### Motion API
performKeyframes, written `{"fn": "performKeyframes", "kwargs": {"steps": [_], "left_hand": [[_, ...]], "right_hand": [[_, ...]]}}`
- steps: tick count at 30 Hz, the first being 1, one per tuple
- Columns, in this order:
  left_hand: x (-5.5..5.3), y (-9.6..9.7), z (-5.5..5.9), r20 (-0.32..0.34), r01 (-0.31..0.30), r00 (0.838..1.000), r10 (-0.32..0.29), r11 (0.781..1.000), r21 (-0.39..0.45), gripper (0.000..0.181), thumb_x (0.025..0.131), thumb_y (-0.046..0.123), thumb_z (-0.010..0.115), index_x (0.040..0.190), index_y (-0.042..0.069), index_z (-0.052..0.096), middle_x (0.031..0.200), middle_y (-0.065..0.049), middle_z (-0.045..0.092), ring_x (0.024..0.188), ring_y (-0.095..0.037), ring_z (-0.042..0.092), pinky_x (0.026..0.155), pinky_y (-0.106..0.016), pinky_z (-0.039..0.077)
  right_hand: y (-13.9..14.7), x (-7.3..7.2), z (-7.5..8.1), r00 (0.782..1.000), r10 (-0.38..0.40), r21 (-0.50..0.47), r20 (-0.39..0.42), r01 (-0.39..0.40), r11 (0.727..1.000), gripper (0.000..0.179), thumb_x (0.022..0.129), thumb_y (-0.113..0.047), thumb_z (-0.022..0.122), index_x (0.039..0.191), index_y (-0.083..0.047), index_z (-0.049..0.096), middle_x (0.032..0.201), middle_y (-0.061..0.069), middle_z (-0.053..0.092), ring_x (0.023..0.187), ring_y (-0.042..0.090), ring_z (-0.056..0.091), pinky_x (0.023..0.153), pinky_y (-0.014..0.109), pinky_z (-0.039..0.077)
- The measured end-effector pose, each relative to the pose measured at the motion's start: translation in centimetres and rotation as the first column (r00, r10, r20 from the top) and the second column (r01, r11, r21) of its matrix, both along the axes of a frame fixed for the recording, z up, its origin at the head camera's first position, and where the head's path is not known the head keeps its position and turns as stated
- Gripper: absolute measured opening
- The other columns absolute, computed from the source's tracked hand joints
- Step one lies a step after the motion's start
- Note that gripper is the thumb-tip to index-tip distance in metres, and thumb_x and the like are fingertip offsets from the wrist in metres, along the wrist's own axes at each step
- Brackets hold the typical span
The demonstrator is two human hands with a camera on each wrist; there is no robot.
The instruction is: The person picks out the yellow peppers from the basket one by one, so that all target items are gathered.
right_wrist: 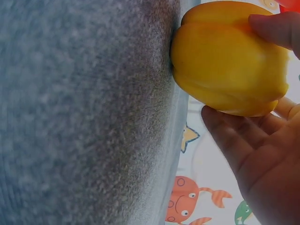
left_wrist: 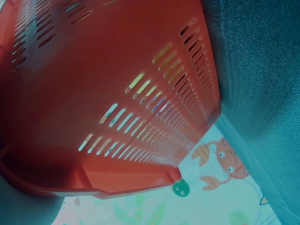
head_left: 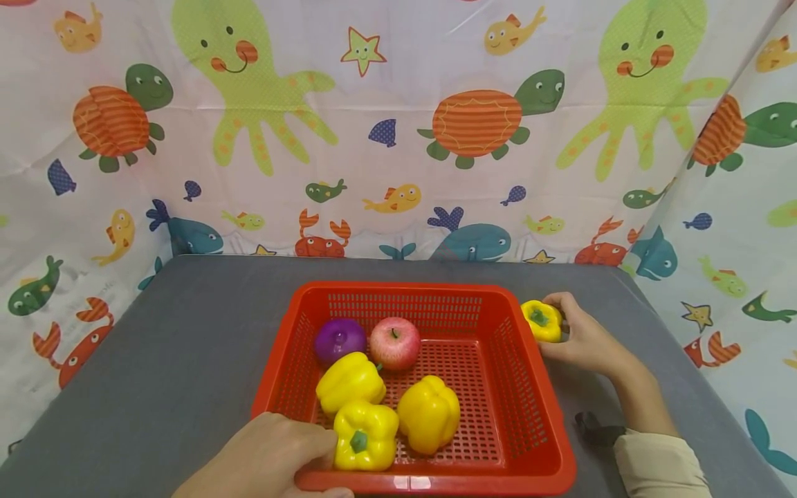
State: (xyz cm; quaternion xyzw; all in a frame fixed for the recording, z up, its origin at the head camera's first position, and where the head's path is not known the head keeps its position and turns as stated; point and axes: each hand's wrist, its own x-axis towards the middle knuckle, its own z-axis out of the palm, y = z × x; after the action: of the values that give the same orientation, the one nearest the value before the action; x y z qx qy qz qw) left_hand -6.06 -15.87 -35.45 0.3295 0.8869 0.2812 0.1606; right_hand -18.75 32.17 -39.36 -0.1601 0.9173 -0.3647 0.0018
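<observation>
A red plastic basket [head_left: 411,482] with slotted sides stands on the grey table. My left hand [head_left: 268,453] grips its front-left rim, with the fingers reaching inside. Beside the basket's right wall, my right hand [head_left: 588,339] holds a yellow bell pepper [right_wrist: 229,61] between thumb and fingers; in the right wrist view the pepper is at the table surface. Inside the basket, three more yellow bell peppers [head_left: 429,415] lie at the left and middle. Behind them are a red apple [head_left: 395,344] and a shiny round purple item [head_left: 339,340]. The left wrist view shows mainly the basket's outer wall [left_wrist: 108,56].
Grey cloth [head_left: 156,366] covers the table around the basket. A curtain [head_left: 398,173] printed with sea animals hangs at the back and both sides. A dark strap-like object [head_left: 598,430] is at the right wrist, by the beige sleeve [head_left: 660,463].
</observation>
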Motion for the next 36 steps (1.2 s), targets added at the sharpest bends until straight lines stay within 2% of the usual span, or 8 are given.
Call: {"fn": "performKeyframes", "kwargs": {"steps": [7, 11, 15, 20, 23, 26, 31, 36], "left_hand": [[0.0, 0.0, 0.0, -0.007, -0.006, 1.000, 0.006, 1.000, 0.002, 0.033, 0.091, 0.066, 0.058, 0.080, 0.035, 0.056, 0.063, 0.025, 0.051, 0.056, 0.003, 0.051, 0.054, -0.021, 0.047], [0.1, 0.1, 0.0, 0.017, -0.012, 1.000, 0.011, 1.000, 0.016, 0.032, 0.091, 0.065, 0.058, 0.080, 0.035, 0.056, 0.062, 0.025, 0.051, 0.056, 0.003, 0.052, 0.054, -0.021, 0.048], [0.2, 0.1, 0.0, 0.024, -0.010, 1.000, 0.009, 0.999, 0.040, 0.031, 0.091, 0.064, 0.059, 0.081, 0.035, 0.058, 0.063, 0.025, 0.052, 0.056, 0.004, 0.053, 0.055, -0.021, 0.049], [0.2, -0.1, -0.2, -0.024, 0.000, 1.000, 0.002, 0.996, 0.087, 0.032, 0.091, 0.062, 0.062, 0.079, 0.033, 0.055, 0.060, 0.025, 0.047, 0.055, 0.005, 0.051, 0.056, -0.020, 0.049], [0.2, -0.2, -0.2, -0.040, -0.004, 0.999, 0.007, 0.996, 0.089, 0.033, 0.091, 0.062, 0.062, 0.077, 0.033, 0.053, 0.059, 0.024, 0.044, 0.054, 0.006, 0.050, 0.055, -0.020, 0.048], [0.2, -0.2, -0.2, -0.044, -0.005, 0.999, 0.009, 0.997, 0.081, 0.034, 0.091, 0.062, 0.062, 0.077, 0.033, 0.053, 0.059, 0.024, 0.044, 0.053, 0.006, 0.049, 0.054, -0.020, 0.048], [0.1, -0.2, -0.2, -0.046, -0.004, 0.999, 0.008, 0.997, 0.081, 0.034, 0.091, 0.063, 0.062, 0.077, 0.033, 0.053, 0.059, 0.024, 0.045, 0.054, 0.006, 0.049, 0.055, -0.020, 0.048], [0.1, -0.1, -0.2, -0.013, -0.002, 1.000, 0.003, 0.997, 0.071, 0.033, 0.091, 0.064, 0.061, 0.079, 0.033, 0.056, 0.061, 0.025, 0.048, 0.056, 0.005, 0.052, 0.057, -0.020, 0.049]], "right_hand": [[0.0, -0.1, 0.1, 1.000, 0.021, 0.005, 0.022, -0.021, 1.000, 0.081, 0.083, -0.019, 0.082, 0.141, 0.001, 0.030, 0.131, 0.023, 0.046, 0.111, 0.039, 0.054, 0.088, 0.057, 0.051], [-0.3, 0.1, 0.8, 0.999, 0.034, 0.022, -0.029, -0.033, 0.999, 0.086, 0.083, -0.017, 0.082, 0.149, -0.001, 0.028, 0.143, 0.026, 0.041, 0.123, 0.047, 0.047, 0.093, 0.066, 0.043], [-1.6, 1.1, 2.8, 0.987, 0.058, 0.049, -0.151, -0.051, 0.997, 0.081, 0.084, -0.012, 0.079, 0.150, -0.005, 0.034, 0.146, 0.022, 0.041, 0.129, 0.045, 0.043, 0.094, 0.070, 0.039], [-4.9, 3.6, 6.3, 0.953, 0.178, 0.131, -0.245, -0.150, 0.980, 0.067, 0.085, -0.005, 0.075, 0.145, -0.010, 0.046, 0.143, 0.011, 0.048, 0.127, 0.034, 0.047, 0.088, 0.063, 0.049], [-7.1, 5.1, 7.5, 0.932, 0.275, 0.203, -0.237, -0.229, 0.952, 0.059, 0.087, -0.010, 0.075, 0.141, -0.017, 0.052, 0.142, 0.003, 0.051, 0.125, 0.027, 0.050, 0.086, 0.053, 0.053], [-9.1, 6.2, 7.8, 0.911, 0.384, 0.223, -0.149, -0.347, 0.911, 0.055, 0.091, -0.019, 0.074, 0.141, -0.027, 0.055, 0.146, -0.001, 0.049, 0.127, 0.024, 0.050, 0.085, 0.046, 0.055], [-11.4, 6.8, 6.8, 0.833, 0.553, 0.112, 0.035, -0.553, 0.826, 0.046, 0.095, -0.030, 0.070, 0.140, -0.031, 0.058, 0.150, -0.003, 0.045, 0.132, 0.024, 0.046, 0.090, 0.042, 0.053], [-12.6, 6.9, 5.4, 0.789, 0.612, 0.081, 0.058, -0.615, 0.785, 0.045, 0.095, -0.032, 0.071, 0.138, -0.034, 0.060, 0.152, -0.005, 0.043, 0.135, 0.024, 0.043, 0.094, 0.042, 0.051]]}}
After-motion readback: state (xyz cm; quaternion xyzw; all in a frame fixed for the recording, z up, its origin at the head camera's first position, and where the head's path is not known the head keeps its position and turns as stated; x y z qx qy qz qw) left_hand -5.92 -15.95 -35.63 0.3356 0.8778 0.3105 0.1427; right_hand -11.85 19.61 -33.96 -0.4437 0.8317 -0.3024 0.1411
